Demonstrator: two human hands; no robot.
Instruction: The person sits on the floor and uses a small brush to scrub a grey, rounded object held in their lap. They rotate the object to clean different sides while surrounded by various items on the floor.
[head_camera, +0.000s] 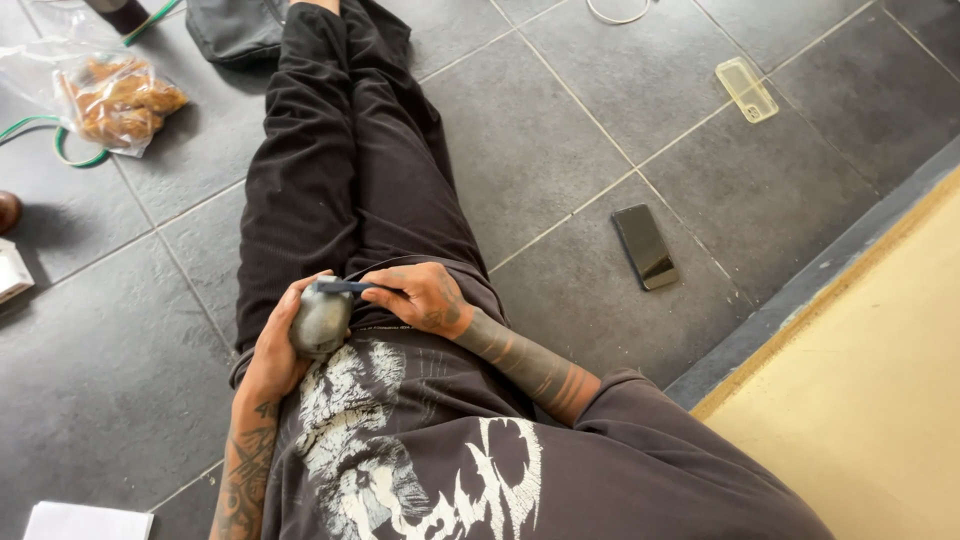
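Observation:
I sit on a grey tiled floor with my legs in dark trousers (330, 150) stretched out ahead. My left hand (275, 345) cups a rounded grey lump (322, 320), like a stone or a ball of clay, in my lap. My right hand (420, 297) grips a thin dark blue tool (342, 287) and lays its tip on top of the lump. Both forearms are tattooed. I wear a dark shirt with a white print.
A black phone (645, 246) lies on the tiles to my right, a clear phone case (747, 89) farther off. A plastic bag of brown bits (115, 95) and a green cable (60, 140) sit at the far left. Paper (85, 522) lies bottom left; a yellowish raised surface (860, 400) is right.

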